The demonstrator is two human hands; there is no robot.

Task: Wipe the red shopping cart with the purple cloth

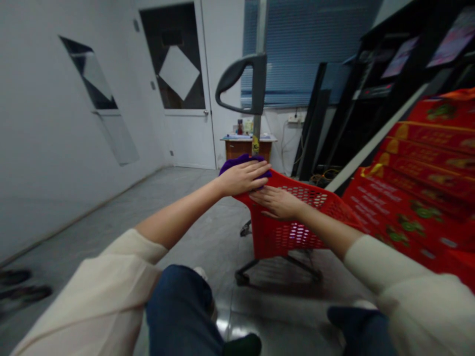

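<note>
A red plastic shopping trolley (pixel 297 232) stands on the floor in front of me, with a grey handle (pixel 243 81) rising on a pole. My left hand (pixel 243 178) lies flat with fingers stretched out on a purple cloth (pixel 237 160) at the trolley's near corner rim. My right hand (pixel 276 202) rests just below it against the rim and the trolley's side, fingers extended. My knees in blue trousers show at the bottom.
Red printed cartons (pixel 423 178) are stacked at the right under dark shelving (pixel 371 84). A small wooden desk (pixel 247 146) with items stands by the far wall beside a white door (pixel 181 89). Dark footwear (pixel 22 287) lies at the left floor edge.
</note>
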